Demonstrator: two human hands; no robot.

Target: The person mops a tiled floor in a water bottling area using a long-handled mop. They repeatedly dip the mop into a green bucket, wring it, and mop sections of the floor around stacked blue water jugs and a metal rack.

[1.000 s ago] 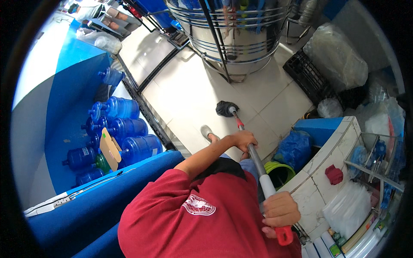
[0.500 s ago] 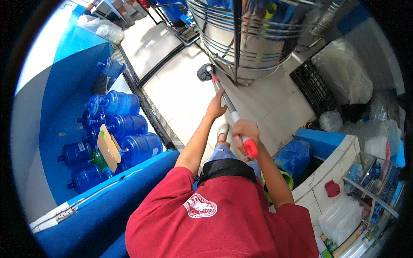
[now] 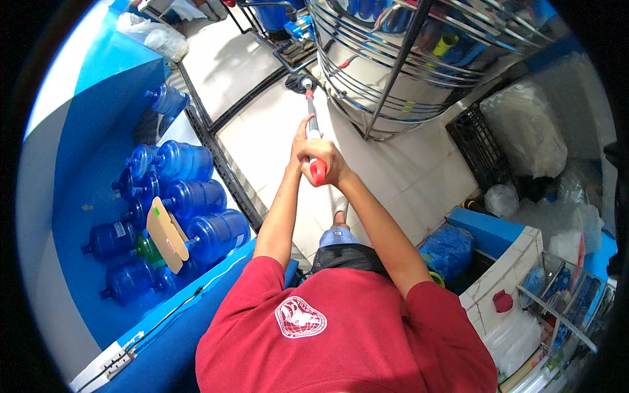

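Note:
Both my arms reach forward on a mop [image 3: 312, 105] with a grey and white pole, red fittings and a dark, bunched head. The mop head [image 3: 295, 83] lies on the pale tiled floor at the foot of a large cylindrical tank [image 3: 357, 75] ringed by metal bars. My right hand [image 3: 327, 159] is wrapped round the pole's upper end, just by the red grip. Farther along, my left hand [image 3: 299, 141] closes on the pole, partly hidden behind the right hand.
Several blue water jugs [image 3: 187, 160] lie at the left, a cardboard piece [image 3: 166, 234] on them. Black metal edging [image 3: 223, 154] runs along the floor beside them. A black crate [image 3: 477, 141] and plastic bags [image 3: 524, 128] stand right of the tank. A blue bag [image 3: 447, 251] sits near my right.
The mop head has slid left and farther away along the tank's base. Both hands have shifted left with the pole, the right now close to the left. My view has turned slightly.

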